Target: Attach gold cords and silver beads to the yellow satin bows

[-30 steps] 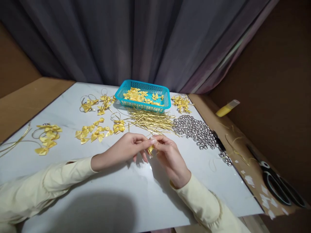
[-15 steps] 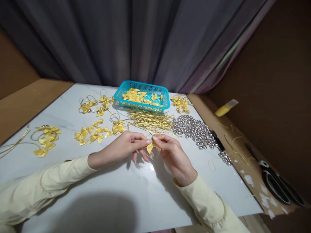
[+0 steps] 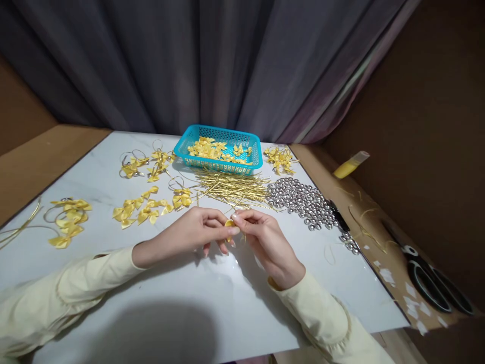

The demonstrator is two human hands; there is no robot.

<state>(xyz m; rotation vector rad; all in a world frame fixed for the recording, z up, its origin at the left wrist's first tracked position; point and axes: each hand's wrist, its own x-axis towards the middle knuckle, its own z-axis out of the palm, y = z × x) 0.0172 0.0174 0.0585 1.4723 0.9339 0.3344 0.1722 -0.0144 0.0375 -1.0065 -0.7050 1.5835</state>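
Between my fingertips is a small yellow ribbon bow (image 3: pixel 229 224), mostly covered by them. My left hand (image 3: pixel 206 228) pinches it from the left with thumb and forefinger, the other fingers hanging loosely below. From the right, my right hand (image 3: pixel 265 235) pinches at the same bow; a thin cord seems to hang near its fingers, too small to make out well. Just beyond my hands lies a heap of gold cords (image 3: pixel 235 187). To its right spreads a pile of silver, shiny bell-like pieces (image 3: pixel 303 199).
A turquoise basket (image 3: pixel 181 151) with yellow bows stands at the back. Bows lie in groups on the white board (image 3: pixel 159 313), some with cord loops (image 3: pixel 131 164). At right are black-handled scissors (image 3: pixel 428 285), paper scraps (image 3: pixel 386 275) and a yellow tube (image 3: pixel 350 164).
The bow has turned and is now more hidden between my fingers, with my left thumb further over it. Both hands stay in nearly the same place; the view shifts slightly.
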